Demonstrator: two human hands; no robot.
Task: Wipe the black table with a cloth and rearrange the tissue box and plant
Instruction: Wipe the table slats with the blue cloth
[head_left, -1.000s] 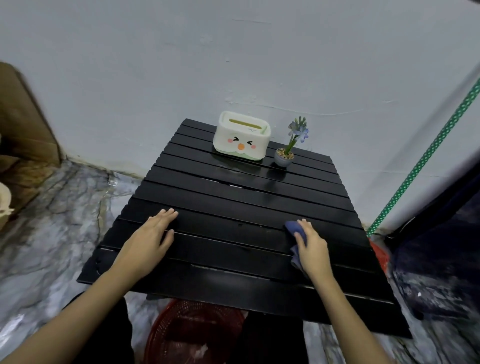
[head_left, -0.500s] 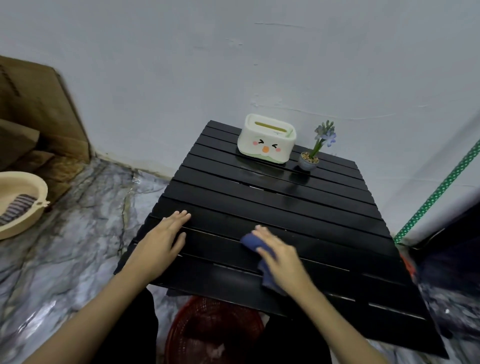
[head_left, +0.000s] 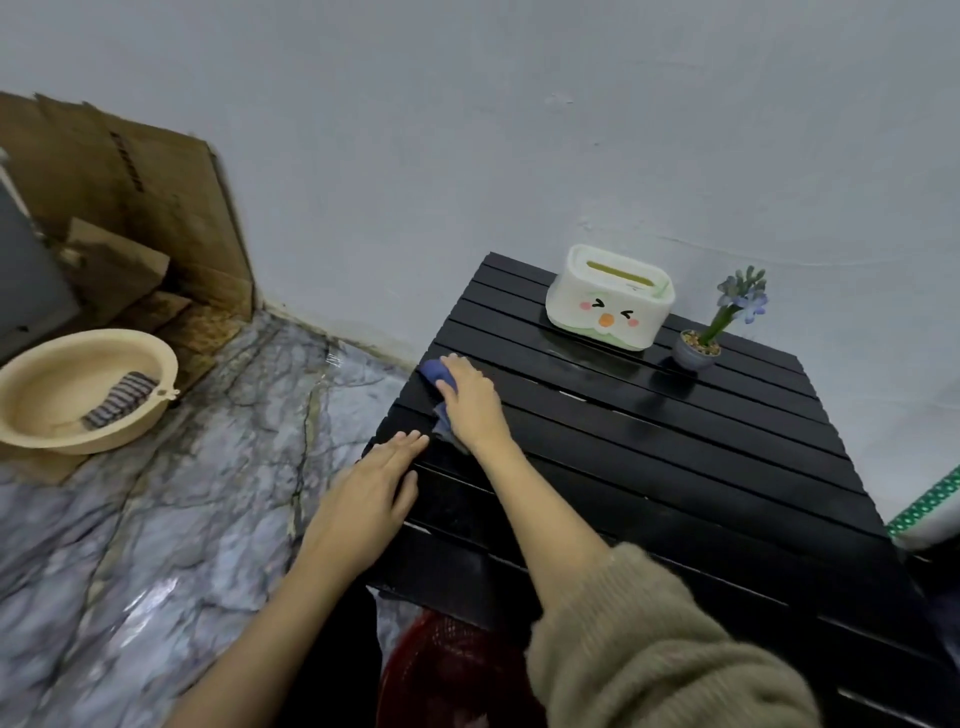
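Fingers (head_left: 451, 375) of the right hand (head_left: 470, 402) lie close together, pressed flat on a blue cloth (head_left: 439, 375) at the table's left edge; those of the left hand (head_left: 371, 493) are extended side by side, the thumb slightly apart, palm down on the slats and gripping nothing.

Behind everything stands a pale wall (head_left: 519, 130), and a marbled grey floor (head_left: 156, 519) spreads across the left. Against the wall's left end lean sheets of brown cardboard (head_left: 145, 208). The table (head_left: 675, 467) is black, made of slats, and its far edge sits near the wall. A fuzzy olive sleeve (head_left: 649, 649) covers the right forearm from the lower right, while the left forearm is bare. On the floor to the left, well apart from the table, sits a beige basin (head_left: 47, 395) holding a striped dark cloth (head_left: 120, 399). Under the table's near edge a red basket (head_left: 447, 670) shows in part.

On the far slats stands the tissue box (head_left: 610, 304), white with a cartoon face turned toward the camera. Just beside it, to the right and not touching, is the plant (head_left: 724, 322): a small grey pot with a leaning green stem and blue flowers. The blue cloth peeks out past the fingertips and trails under the palm toward the left hand's fingertips. A green dotted strip (head_left: 930, 506) shows at the right edge.
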